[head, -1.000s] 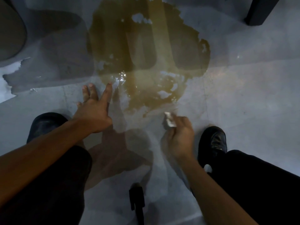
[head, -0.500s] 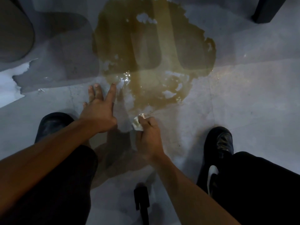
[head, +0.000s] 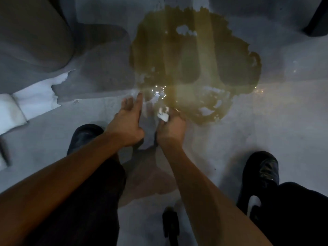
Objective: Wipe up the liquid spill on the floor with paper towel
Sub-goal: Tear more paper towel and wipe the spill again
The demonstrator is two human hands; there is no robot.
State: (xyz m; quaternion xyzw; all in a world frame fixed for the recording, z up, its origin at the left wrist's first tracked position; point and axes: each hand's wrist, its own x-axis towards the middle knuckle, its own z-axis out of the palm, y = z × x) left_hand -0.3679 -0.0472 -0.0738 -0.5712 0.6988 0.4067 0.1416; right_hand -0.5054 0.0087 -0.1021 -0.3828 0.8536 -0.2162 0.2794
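A wide brownish-yellow liquid spill (head: 193, 64) spreads over the pale grey floor (head: 266, 125) ahead of me. My right hand (head: 171, 128) is closed around a small wad of white paper towel (head: 163, 114), pressed down at the spill's near edge. My left hand (head: 127, 121) rests flat on the floor just left of it, fingers stretched forward and touching the wet rim of the spill. The two hands lie close together, almost side by side.
My two black shoes (head: 85, 137) (head: 260, 171) stand either side of my arms, with dark trouser legs below. White paper towel sheets (head: 35, 98) lie at the left. A dark furniture leg (head: 317, 18) is at top right; a small black object (head: 170, 224) sits near the bottom.
My right hand has slid the paper towel wad left and then forward to the spill's near edge, ending beside the left hand. The left hand stays planted on the floor.
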